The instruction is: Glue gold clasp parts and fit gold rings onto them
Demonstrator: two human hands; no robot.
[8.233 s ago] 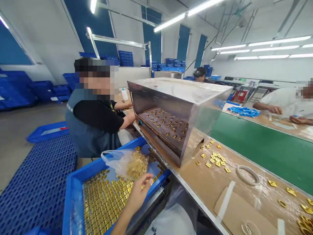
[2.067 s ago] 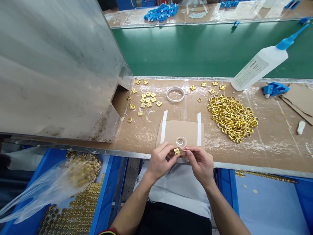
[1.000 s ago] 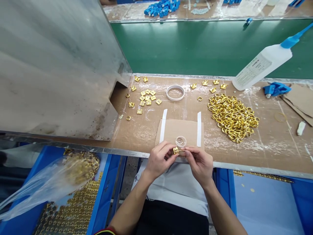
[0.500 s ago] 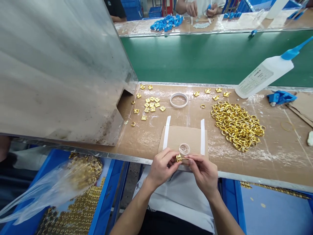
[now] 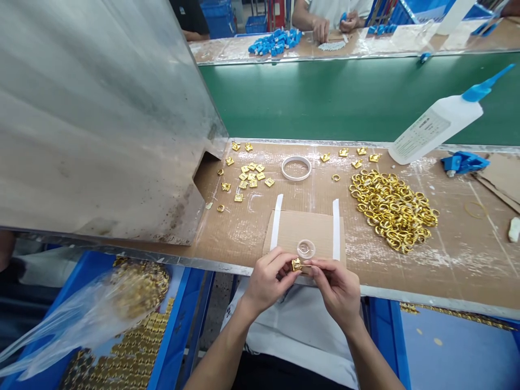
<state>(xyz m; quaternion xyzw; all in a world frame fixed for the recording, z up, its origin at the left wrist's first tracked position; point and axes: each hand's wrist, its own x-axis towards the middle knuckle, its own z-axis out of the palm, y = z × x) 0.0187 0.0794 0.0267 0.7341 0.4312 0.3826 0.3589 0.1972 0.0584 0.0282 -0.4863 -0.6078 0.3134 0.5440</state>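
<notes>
My left hand [image 5: 270,279] is closed, pinching a small square gold ornament [image 5: 296,264] between thumb and fingertips. My right hand [image 5: 335,287] is closed on a thin stick [image 5: 307,266], whose tip meets the ornament's right side. Just beyond my fingers, a small round clear dish [image 5: 306,249] rests on a cardboard pad [image 5: 306,225] held by two strips of white tape. To the right lies a heap of gold rings [image 5: 394,208]. Several square gold pieces [image 5: 252,174] are spread out at the left.
A roll of white tape [image 5: 296,178] lies behind the pad. A white bottle with a blue nozzle [image 5: 434,130] leans at the back right, near a blue clip-like part [image 5: 464,162]. A large metal box [image 5: 101,119] stands left. Blue trays [image 5: 164,346] sit below the table edge. A co-worker sits opposite.
My hands stay nearly in place, the stick's tip still at the ornament. The co-worker's hand across the bench has lowered to the small pale pieces. My view has shifted slightly.
</notes>
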